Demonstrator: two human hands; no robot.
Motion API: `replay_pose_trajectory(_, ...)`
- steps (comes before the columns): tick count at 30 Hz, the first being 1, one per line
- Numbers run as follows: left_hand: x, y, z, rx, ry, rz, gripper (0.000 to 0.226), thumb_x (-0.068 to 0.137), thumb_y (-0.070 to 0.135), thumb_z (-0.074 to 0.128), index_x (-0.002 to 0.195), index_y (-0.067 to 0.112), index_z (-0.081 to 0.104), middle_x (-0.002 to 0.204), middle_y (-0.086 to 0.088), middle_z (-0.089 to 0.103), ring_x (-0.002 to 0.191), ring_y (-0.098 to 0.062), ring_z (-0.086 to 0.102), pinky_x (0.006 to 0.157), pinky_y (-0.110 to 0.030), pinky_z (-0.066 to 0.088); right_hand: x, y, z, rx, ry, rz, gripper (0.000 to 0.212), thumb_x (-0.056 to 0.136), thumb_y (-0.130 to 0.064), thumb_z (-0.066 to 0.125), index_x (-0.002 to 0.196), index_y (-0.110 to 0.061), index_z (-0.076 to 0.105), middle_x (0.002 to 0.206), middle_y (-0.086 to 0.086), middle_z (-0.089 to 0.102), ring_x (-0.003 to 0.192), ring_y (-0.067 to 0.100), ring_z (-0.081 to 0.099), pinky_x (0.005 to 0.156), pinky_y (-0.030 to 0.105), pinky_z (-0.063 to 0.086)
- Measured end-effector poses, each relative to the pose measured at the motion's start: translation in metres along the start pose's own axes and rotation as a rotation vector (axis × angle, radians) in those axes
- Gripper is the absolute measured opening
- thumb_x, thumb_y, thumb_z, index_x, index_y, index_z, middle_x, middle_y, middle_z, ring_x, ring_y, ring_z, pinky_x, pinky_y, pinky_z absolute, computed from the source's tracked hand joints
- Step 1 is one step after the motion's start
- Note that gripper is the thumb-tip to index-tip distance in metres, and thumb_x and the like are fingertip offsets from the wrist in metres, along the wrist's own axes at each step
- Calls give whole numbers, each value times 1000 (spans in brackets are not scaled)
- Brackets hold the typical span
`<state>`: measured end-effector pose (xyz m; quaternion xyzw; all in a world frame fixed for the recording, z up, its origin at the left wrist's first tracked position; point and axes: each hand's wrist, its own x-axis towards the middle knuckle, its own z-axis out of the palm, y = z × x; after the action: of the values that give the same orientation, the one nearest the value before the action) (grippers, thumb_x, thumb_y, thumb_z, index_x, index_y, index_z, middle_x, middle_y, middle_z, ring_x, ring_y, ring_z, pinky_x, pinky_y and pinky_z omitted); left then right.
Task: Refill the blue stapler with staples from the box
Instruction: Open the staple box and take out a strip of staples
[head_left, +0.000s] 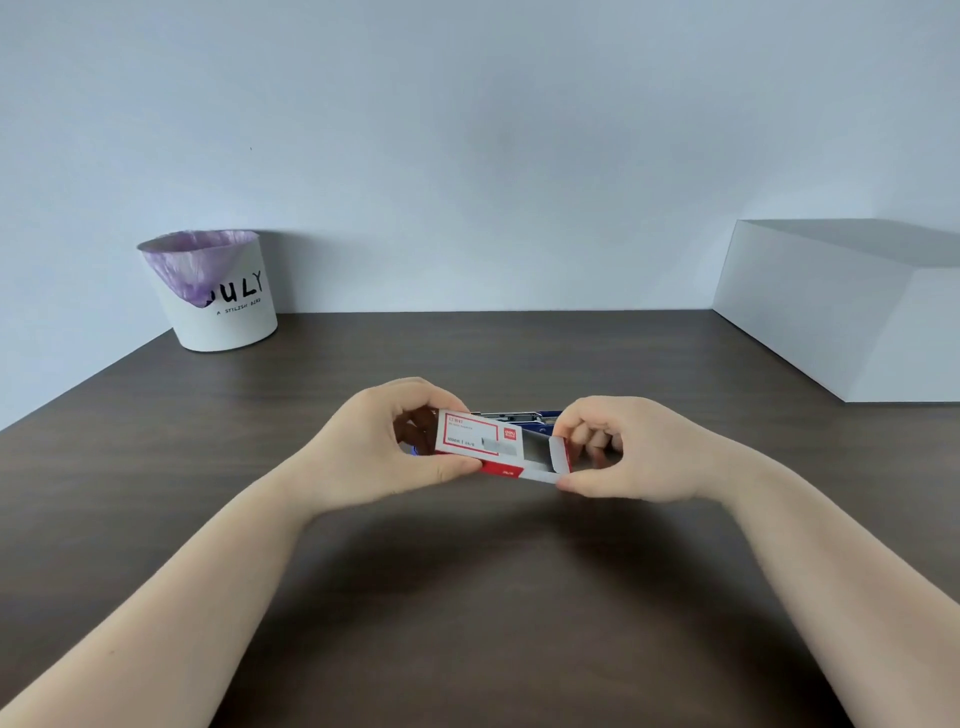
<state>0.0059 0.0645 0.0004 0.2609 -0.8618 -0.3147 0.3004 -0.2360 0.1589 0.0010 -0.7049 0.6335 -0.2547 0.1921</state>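
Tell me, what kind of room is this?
Probably a home or office desk: a dark wood-look desktop against a plain wall, a small lined waste bin, and a staple box with a blue stapler behind it.

The light over my desk (156, 467) is soft, even and cool, bright enough, with no glare on the dark wood. My forearms cast a broad, blurry shadow under them. The wall (467, 130) shades darker toward the top corners. The wide lens bends the desk's edges outward. Small print on the box (475, 439) is too smeared to read.
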Motion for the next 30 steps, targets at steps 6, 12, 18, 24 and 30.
replay_pose_trajectory(6, 0, -4, -4, -27, -12, -38, 38, 58, 36, 83, 92, 25, 70, 93, 3, 73, 82, -13, 69, 80, -36, 58, 0, 1, -3, -52, -24, 27, 28, 70, -33, 77, 94, -30, 63, 84, -8, 65, 62, 4, 49, 58, 10, 44)
replay_pose_trajectory(12, 1, -15, 1, 139, -128, -120, 38, 59, 36, 84, 93, 30, 68, 92, 11, 71, 84, -7, 67, 81, -34, 57, 0, 2, 0, -127, -95, 56, 25, 72, -33, 76, 95, -31, 65, 77, -13, 61, 59, 1, 49, 59, 11, 42)
replay_pose_trajectory(18, 0, -13, -5, 158, -158, -99, 51, 50, 58, 75, 93, 33, 68, 91, 14, 70, 84, -4, 66, 76, -30, 58, -1, -3, 0, -91, -50, 25, 29, 73, -36, 75, 100, -33, 64, 85, -7, 66, 65, 5, 50, 66, 20, 45)
replay_pose_trajectory(24, 0, -13, -4, 167, -167, -61, 52, 53, 57, 74, 96, 30, 69, 93, 13, 70, 86, -7, 66, 76, -33, 58, 0, -14, 3, -214, 28, -102, 11, 80, -26, 70, 90, -25, 71, 72, -10, 55, 63, 7, 47, 62, 13, 38)
replay_pose_trajectory(30, 1, -12, -4, 186, -162, -27, 47, 57, 50, 78, 96, 28, 69, 92, 11, 71, 83, -10, 66, 75, -34, 57, 2, -22, 6, -324, -96, -111, 15, 83, -23, 64, 96, -21, 72, 66, -17, 48, 64, -1, 49, 60, 6, 36)
